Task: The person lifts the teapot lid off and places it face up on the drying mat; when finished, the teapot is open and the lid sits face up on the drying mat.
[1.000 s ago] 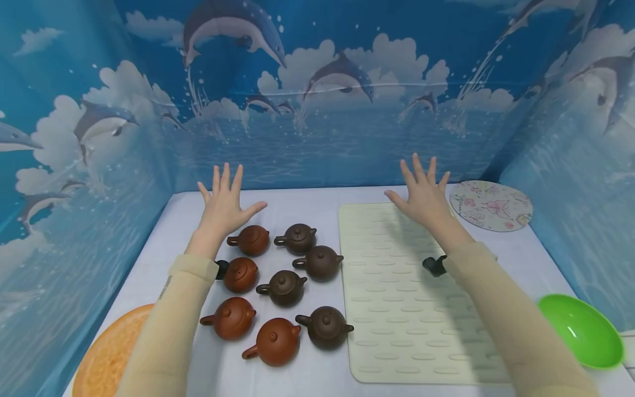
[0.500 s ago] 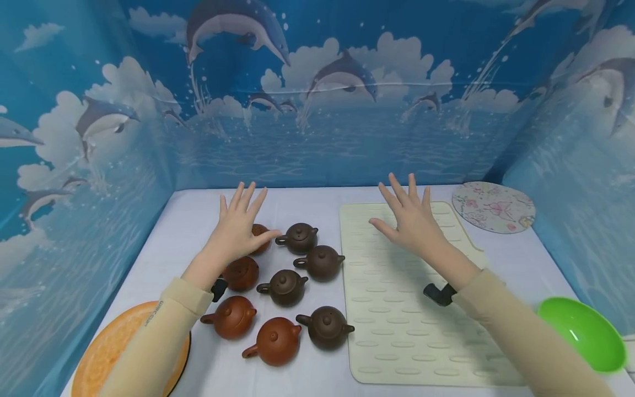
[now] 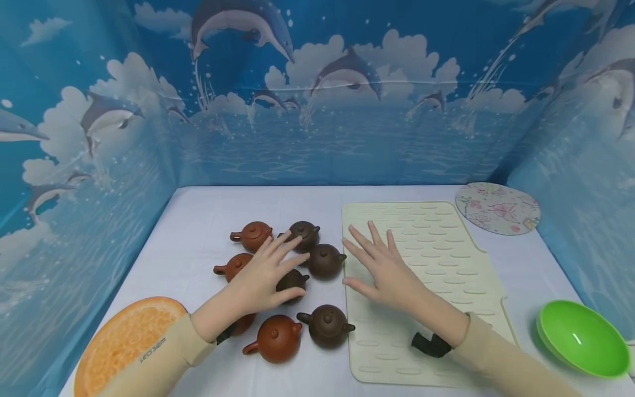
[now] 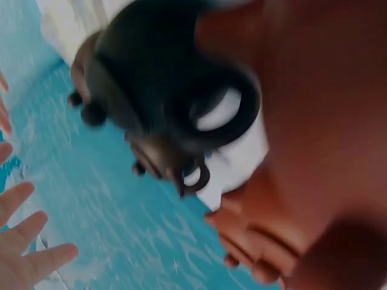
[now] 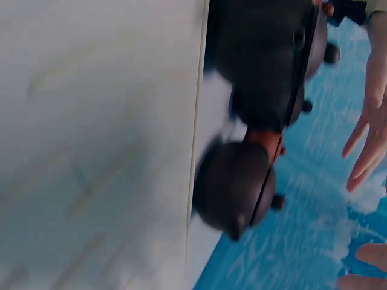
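Observation:
In the head view my left hand hovers over a group of small clay teapots, its fingers spread. It partly covers a dark brown teapot and a reddish-brown teapot. Another reddish teapot is mostly hidden behind the left wrist. Nearer me stand a reddish-brown teapot and a dark teapot. My right hand, fingers spread too, is above the left part of a cream ridged mat. Neither hand holds anything. Dark teapots and fingers also show, blurred, in the right wrist view.
A round orange-patterned mat lies at the left front. On the right are a green bowl and, farther back, an oval floral mat. A dolphin-print curtain borders the white table at the back and sides.
Both hands have come down and back toward me from the far side. They have also moved inward, closer together, the left now over the teapots.

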`<state>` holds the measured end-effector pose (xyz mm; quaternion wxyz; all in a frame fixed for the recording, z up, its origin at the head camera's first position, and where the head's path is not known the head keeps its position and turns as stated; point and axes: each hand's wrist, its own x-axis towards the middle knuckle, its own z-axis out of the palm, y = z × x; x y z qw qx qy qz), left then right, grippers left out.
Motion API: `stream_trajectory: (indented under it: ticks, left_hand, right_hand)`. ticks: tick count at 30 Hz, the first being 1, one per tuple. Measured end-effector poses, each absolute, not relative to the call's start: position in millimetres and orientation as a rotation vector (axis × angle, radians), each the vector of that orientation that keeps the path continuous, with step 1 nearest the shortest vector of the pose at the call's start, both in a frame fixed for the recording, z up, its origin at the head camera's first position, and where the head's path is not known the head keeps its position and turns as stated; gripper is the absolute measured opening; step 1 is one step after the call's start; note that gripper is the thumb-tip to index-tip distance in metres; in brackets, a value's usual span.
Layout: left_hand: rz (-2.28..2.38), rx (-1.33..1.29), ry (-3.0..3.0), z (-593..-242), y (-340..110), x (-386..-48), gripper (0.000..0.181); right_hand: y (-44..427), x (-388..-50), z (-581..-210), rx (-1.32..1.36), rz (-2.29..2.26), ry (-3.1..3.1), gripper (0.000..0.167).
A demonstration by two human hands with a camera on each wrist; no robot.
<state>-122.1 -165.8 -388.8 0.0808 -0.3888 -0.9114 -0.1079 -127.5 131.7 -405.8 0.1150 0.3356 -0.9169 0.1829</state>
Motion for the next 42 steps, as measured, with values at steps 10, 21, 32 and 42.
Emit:
stream_trajectory:
  ticks: [10,21,32,42]
  left_hand:
    - [-0.401,-1.344,-2.749,-409.9,-156.7,-95.0,0.048]
    - [-0.597,-1.340,-2.899,-426.3,-153.2,-87.3,0.030]
    - [-0.722,-1.270,-3.028,-434.6,-145.5,-89.1,0.025]
    - [-0.736,-1.265,-3.027,-434.7,-141.3,-91.2,0.026]
  right_hand:
    - [107.9,-90.7,-425.6,1.175,0.753,-2.646,0.061]
    - [95.8,-73.2,-444.5,1.214,0.887,-2.569,0.025]
    - [88.0,-72.7,-448.2,1.190,0.994,-2.535,0.017]
    - [115.1,-86.3,-438.4,0.870,1.749,-2.709,0.017]
